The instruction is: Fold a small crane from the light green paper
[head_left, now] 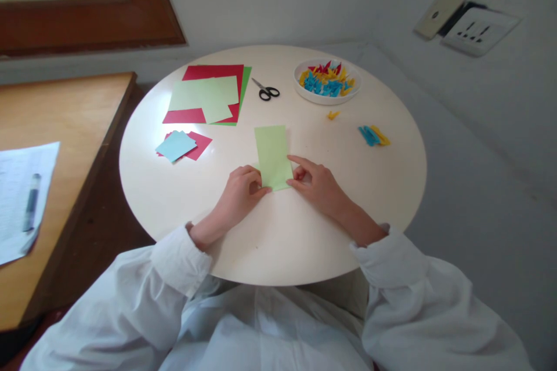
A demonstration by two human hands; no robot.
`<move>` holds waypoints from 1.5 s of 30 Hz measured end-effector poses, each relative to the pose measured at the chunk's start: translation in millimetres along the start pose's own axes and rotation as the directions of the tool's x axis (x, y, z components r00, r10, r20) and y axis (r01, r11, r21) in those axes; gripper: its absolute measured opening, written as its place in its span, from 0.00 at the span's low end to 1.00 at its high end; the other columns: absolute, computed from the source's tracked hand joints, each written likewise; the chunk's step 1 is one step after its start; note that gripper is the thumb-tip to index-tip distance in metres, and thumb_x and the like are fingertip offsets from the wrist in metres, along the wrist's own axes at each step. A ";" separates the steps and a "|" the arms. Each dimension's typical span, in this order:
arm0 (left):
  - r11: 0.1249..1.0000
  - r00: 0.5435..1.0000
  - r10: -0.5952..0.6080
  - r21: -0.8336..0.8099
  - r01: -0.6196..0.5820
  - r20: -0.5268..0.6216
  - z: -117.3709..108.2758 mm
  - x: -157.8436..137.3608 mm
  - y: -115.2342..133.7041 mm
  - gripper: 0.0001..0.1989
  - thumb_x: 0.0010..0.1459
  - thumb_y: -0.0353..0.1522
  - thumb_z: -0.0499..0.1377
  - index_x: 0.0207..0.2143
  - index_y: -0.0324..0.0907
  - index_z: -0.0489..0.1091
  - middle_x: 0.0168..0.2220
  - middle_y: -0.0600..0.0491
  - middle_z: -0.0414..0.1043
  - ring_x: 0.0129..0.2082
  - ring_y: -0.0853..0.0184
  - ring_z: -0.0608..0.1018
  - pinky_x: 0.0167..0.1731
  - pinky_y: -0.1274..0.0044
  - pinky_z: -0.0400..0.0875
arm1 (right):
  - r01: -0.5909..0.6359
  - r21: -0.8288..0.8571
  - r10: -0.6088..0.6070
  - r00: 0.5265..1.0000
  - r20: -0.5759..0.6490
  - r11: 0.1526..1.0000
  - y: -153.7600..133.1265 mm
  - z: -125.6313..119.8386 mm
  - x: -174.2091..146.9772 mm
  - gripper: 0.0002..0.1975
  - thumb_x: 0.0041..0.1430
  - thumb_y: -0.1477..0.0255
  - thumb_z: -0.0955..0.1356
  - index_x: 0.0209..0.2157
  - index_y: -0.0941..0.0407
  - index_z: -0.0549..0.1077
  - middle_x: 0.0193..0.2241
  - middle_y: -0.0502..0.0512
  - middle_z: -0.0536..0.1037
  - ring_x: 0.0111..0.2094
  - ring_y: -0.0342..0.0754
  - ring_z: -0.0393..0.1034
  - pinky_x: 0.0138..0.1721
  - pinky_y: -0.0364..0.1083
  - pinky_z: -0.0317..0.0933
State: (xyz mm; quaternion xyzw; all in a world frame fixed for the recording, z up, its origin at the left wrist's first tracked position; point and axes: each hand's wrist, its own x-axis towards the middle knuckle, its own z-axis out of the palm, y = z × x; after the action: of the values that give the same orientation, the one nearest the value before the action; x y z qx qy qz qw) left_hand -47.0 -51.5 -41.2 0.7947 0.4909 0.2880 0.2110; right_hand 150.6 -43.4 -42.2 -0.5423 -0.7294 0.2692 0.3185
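A light green rectangle of paper (273,153) is held between my two hands, low over the middle of the round white table (278,237). My left hand (243,188) pinches its lower left corner, thumb in front and fingers curled behind. At the lower right edge, my right hand (319,185) grips the paper with the thumb, while its index finger stretches along the right side. A bit of pale green shows behind the paper's left edge, by my left fingers. Whether the sheet is folded there is hard to tell.
Large red and green sheets (187,116) lie at the back left, small paper squares (178,146) nearer. Behind are black-handled scissors (266,91) and a white dish (327,99) of folded paper pieces. One yellow piece (333,115) and several blue and yellow pieces (373,135) lie right.
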 end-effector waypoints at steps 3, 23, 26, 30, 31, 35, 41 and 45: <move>1.000 1.000 -0.015 0.000 0.015 0.004 -0.7 -0.5 0.4 0.08 0.50 0.28 0.61 0.21 0.40 0.64 0.28 0.52 0.67 0.28 0.66 0.70 0.30 0.74 0.65 | 0.004 -0.008 -0.004 1.000 0.010 1.000 -1.0 -0.5 0.4 0.25 0.47 0.79 0.69 0.50 0.58 0.70 0.26 0.49 0.76 0.28 0.42 0.68 0.35 0.43 0.63; 0.999 0.999 -0.033 0.040 0.033 -0.015 1.5 -6.0 -0.5 0.16 0.51 0.28 0.59 0.42 0.42 0.60 0.36 0.53 0.66 0.35 0.64 0.68 0.37 0.72 0.64 | 0.004 -0.071 -0.003 1.000 0.018 0.997 -1.5 0.6 1.4 0.23 0.48 0.79 0.69 0.48 0.57 0.71 0.26 0.49 0.76 0.28 0.43 0.68 0.35 0.43 0.62; 0.992 0.997 0.066 0.106 -0.071 0.051 2.6 -5.0 -3.7 0.14 0.55 0.28 0.57 0.46 0.44 0.65 0.36 0.52 0.66 0.38 0.63 0.67 0.42 0.69 0.61 | 0.010 -0.076 -0.009 1.000 0.018 0.997 -1.2 0.9 1.7 0.23 0.48 0.79 0.69 0.48 0.57 0.71 0.26 0.49 0.76 0.28 0.43 0.68 0.35 0.43 0.62; 0.970 0.986 0.127 0.195 -0.146 0.104 5.0 -3.8 -6.7 0.13 0.59 0.29 0.53 0.43 0.48 0.73 0.33 0.51 0.64 0.36 0.63 0.65 0.41 0.69 0.60 | 0.012 -0.087 -0.009 0.999 0.031 0.996 -1.4 1.1 2.7 0.22 0.48 0.79 0.68 0.48 0.57 0.71 0.26 0.50 0.76 0.28 0.43 0.68 0.34 0.43 0.62; 0.967 0.985 0.140 0.201 -0.158 0.105 5.7 -3.7 -7.1 0.13 0.59 0.29 0.53 0.42 0.49 0.74 0.33 0.50 0.63 0.36 0.62 0.65 0.41 0.69 0.60 | 0.011 -0.089 -0.008 0.999 0.033 0.996 -1.5 1.2 2.9 0.22 0.48 0.79 0.68 0.48 0.57 0.72 0.26 0.50 0.76 0.28 0.43 0.68 0.34 0.43 0.62; 0.964 0.981 0.156 0.199 -0.176 0.112 7.4 -3.7 -7.1 0.14 0.60 0.29 0.52 0.40 0.51 0.76 0.33 0.50 0.62 0.36 0.62 0.64 0.41 0.69 0.60 | 0.002 -0.111 0.001 1.000 0.028 0.994 -1.4 1.5 3.3 0.22 0.47 0.79 0.69 0.47 0.57 0.72 0.26 0.50 0.76 0.28 0.43 0.68 0.33 0.43 0.62; 0.957 0.977 0.151 0.224 -0.183 0.153 7.2 -3.8 -6.0 0.18 0.59 0.26 0.51 0.42 0.54 0.75 0.34 0.49 0.61 0.37 0.61 0.62 0.42 0.68 0.59 | 0.001 -0.116 0.002 1.000 0.022 0.993 -1.0 2.3 3.1 0.21 0.48 0.79 0.68 0.47 0.57 0.72 0.26 0.50 0.76 0.28 0.43 0.68 0.34 0.44 0.62; 0.946 0.972 0.169 0.250 -0.207 0.164 7.2 -3.9 -6.1 0.19 0.58 0.25 0.50 0.44 0.54 0.75 0.34 0.49 0.60 0.36 0.61 0.62 0.41 0.68 0.59 | -0.011 -0.124 0.015 1.000 0.025 0.992 -1.3 2.4 3.4 0.21 0.48 0.79 0.69 0.47 0.57 0.73 0.26 0.50 0.76 0.28 0.43 0.68 0.34 0.44 0.62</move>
State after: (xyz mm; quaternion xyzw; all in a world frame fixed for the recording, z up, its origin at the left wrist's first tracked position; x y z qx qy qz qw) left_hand -47.6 -52.7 -51.4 0.8773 0.4309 0.1817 0.1083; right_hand 147.2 -40.6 -42.2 -0.5623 -0.7453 0.2324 0.2728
